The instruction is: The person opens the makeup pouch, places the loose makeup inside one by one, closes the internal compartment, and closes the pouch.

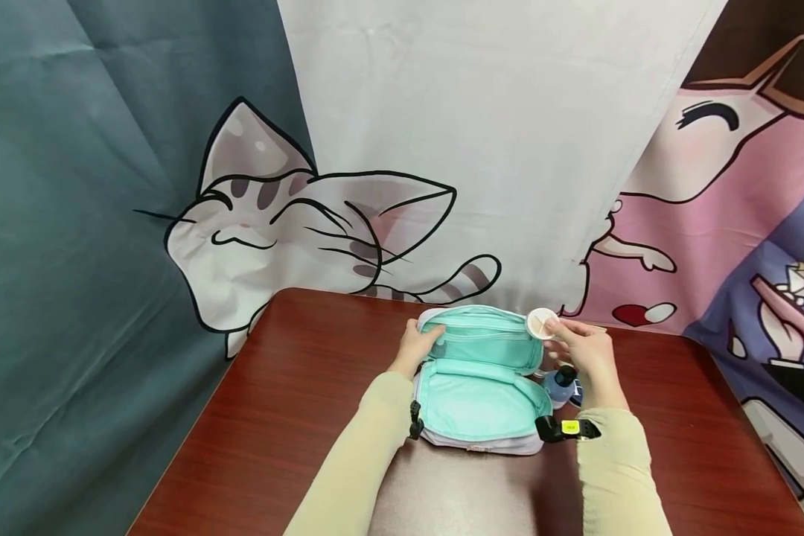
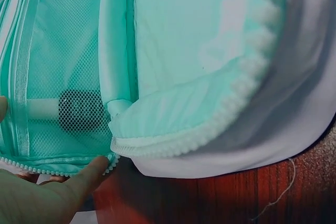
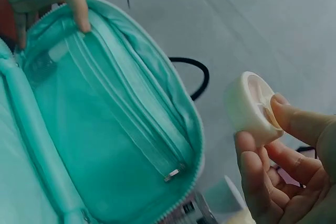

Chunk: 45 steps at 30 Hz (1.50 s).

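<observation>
An unzipped mint-green toiletry bag lies spread open on the table, its lid half raised at the back. My left hand grips the lid's left edge, thumb on the inside and fingers behind. Through the lid's mesh pocket shows a small tube with a dark cap. My right hand pinches a small round white container between thumb and fingers, held up beside the lid's right end. The container's open-looking face is tilted, with something beige under the thumb.
Close to the bag's right side stands a blue bottle with a black cap, with other small items partly hidden around it. The reddish-brown table ends at a printed cloth backdrop. A loose thread lies by the bag.
</observation>
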Available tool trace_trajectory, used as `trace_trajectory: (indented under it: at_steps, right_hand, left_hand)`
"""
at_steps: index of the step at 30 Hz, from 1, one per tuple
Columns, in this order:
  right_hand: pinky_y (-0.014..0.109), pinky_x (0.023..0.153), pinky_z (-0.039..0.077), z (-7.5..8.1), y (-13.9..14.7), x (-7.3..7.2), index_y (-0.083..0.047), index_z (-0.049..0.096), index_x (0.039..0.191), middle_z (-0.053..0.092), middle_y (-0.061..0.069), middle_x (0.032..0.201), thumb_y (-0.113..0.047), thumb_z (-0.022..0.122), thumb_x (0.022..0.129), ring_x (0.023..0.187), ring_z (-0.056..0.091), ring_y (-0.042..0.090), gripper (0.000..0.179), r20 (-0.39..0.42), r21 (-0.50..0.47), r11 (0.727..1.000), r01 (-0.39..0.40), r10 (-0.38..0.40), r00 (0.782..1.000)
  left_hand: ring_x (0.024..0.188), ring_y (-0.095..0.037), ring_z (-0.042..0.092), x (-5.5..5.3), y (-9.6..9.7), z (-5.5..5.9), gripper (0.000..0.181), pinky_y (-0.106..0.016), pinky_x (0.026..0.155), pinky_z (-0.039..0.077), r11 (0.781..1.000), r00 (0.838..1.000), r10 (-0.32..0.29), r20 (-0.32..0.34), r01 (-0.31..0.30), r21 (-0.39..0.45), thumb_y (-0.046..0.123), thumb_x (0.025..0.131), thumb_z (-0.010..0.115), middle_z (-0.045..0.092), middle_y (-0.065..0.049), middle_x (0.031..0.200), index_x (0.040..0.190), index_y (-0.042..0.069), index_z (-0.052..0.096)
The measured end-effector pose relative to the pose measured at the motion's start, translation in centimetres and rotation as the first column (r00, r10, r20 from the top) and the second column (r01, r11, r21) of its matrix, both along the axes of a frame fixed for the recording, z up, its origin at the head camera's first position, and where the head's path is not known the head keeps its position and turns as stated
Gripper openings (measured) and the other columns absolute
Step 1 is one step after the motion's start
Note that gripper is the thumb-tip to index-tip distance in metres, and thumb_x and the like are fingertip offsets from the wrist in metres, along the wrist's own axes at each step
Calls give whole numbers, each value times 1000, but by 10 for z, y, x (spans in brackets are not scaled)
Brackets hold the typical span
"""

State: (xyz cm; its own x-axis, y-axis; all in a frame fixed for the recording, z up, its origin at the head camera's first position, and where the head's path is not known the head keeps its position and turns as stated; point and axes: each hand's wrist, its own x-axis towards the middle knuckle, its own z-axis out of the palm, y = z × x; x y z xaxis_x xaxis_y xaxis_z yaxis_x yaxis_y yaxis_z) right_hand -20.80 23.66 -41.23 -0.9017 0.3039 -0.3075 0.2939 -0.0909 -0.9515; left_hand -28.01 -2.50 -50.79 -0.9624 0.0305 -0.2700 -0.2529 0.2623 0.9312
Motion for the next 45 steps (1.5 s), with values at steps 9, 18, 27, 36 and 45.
trace_trajectory:
  at_steps: [9, 18, 27, 36, 45]
  right_hand:
    - [29, 69, 53, -15, -32, -16, 6, 53, 117, 56, -1, 84, -21, 70, 84, 67, 63, 3, 45, -102, 238, 969, -67, 94, 990]
    - [32, 77, 48, -44, -60, -34, -3, 64, 105, 65, 14, 101, -20, 74, 81, 91, 61, 21, 31, -230, 563, 822, -83, 252, 940]
    - [40, 80, 48, -62, -66, -41, -9, 64, 103, 64, 9, 102, -19, 73, 81, 95, 61, 24, 26, -289, 677, 726, -121, 413, 864]
    - [41, 76, 47, -74, -73, -43, -9, 63, 99, 59, 7, 96, -14, 76, 78, 88, 59, 24, 25, -324, 824, 567, -15, 493, 808]
    - [41, 70, 47, -73, -78, -44, -12, 66, 99, 60, 5, 95, -20, 74, 79, 82, 59, 22, 23, -243, 900, 436, -12, 525, 816]
  left_hand:
    - [112, -30, 46, 0, 2, 0, 66, -45, 92, 38, 1000, 1000, 5, -23, -6, -30, 46, 85, 61, 45, -17, 129, 132, 5, 35]
    - [115, -30, 45, 0, 2, -2, 71, -44, 93, 38, 998, 1000, 4, -27, -6, -62, 46, 85, 61, 43, -17, 132, 136, 5, 33]
    - [127, -32, 36, -1, 2, -4, 82, -47, 98, 34, 998, 1000, -5, -5, 5, -57, 46, 86, 60, 32, -18, 143, 145, 5, 22]
    - [124, -32, 39, -3, 3, -4, 82, -47, 97, 35, 997, 1000, -1, 12, 2, -73, 48, 84, 63, 36, -18, 140, 143, 5, 25]
    - [125, -32, 38, -5, 3, -6, 82, -47, 98, 34, 997, 1000, -3, 9, 4, -74, 48, 84, 62, 35, -18, 141, 143, 5, 26]
